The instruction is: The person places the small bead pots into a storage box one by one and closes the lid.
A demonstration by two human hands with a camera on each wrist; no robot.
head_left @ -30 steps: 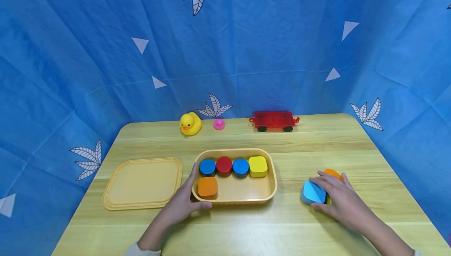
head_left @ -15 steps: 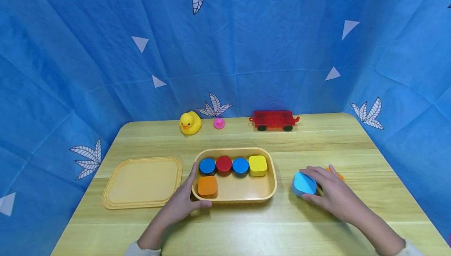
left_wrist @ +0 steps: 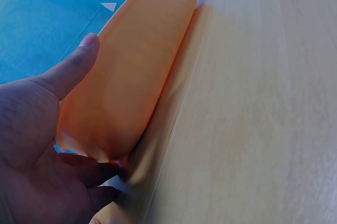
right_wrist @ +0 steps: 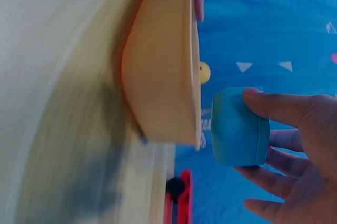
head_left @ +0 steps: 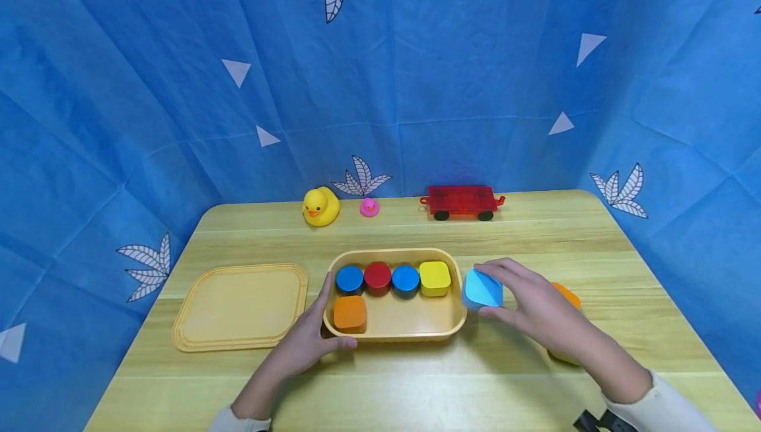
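A light blue rounded-square block point(head_left: 483, 288) is held up between the thumb and fingers of my right hand point(head_left: 541, 306), just right of the beige box point(head_left: 410, 338). The right wrist view shows a seam round this block point(right_wrist: 234, 126), and it hangs apart from the box wall point(right_wrist: 160, 66). My left hand point(head_left: 309, 333) holds the box's left end, thumb along the near wall and fingers round the end, as the left wrist view also shows. Inside stand two blue round pieces point(head_left: 349, 280), a red round piece point(head_left: 377, 277), a yellow block point(head_left: 435, 278) and an orange block point(head_left: 350, 314).
A flat beige lid point(head_left: 240, 306) lies left of the box. At the back are a yellow duck point(head_left: 321, 207), a small pink duck point(head_left: 369, 207) and a red wagon point(head_left: 461, 202). Another orange piece point(head_left: 567, 294) is partly hidden behind the right hand. A blue curtain point(head_left: 416, 75) surrounds the table.
My right hand has carried the light blue block leftward and up from the right side of the table to beside the box. The left hand has stayed in place.
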